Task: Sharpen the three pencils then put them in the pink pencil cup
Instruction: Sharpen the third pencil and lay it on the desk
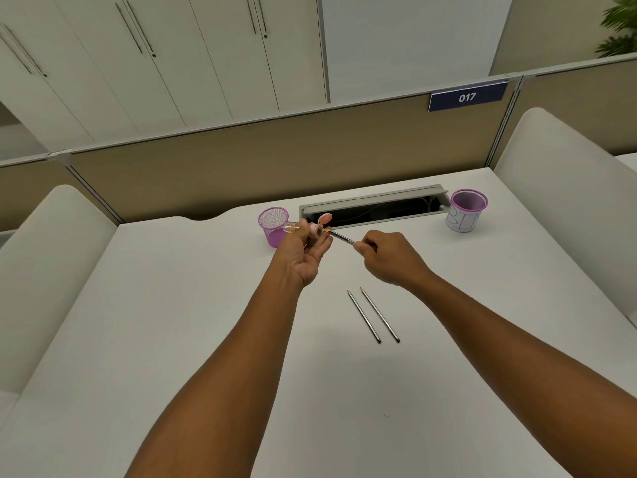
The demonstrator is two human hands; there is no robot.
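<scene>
My left hand (303, 251) holds a small pink sharpener (315, 229) with a clear tube, raised above the white desk (172, 322). My right hand (387, 257) grips the back end of a dark pencil (341, 237) whose tip is in the sharpener. Two more dark pencils (364, 316) (380, 314) lie side by side on the desk nearer me, tips pointing away. A pink mesh pencil cup (270, 225) stands just behind my left hand.
A second pink-rimmed cup wrapped in white paper with writing (466, 212) stands at the back right. An open cable tray slot (375, 210) runs between the cups. Beige partition (275, 160) behind; padded side panels left and right.
</scene>
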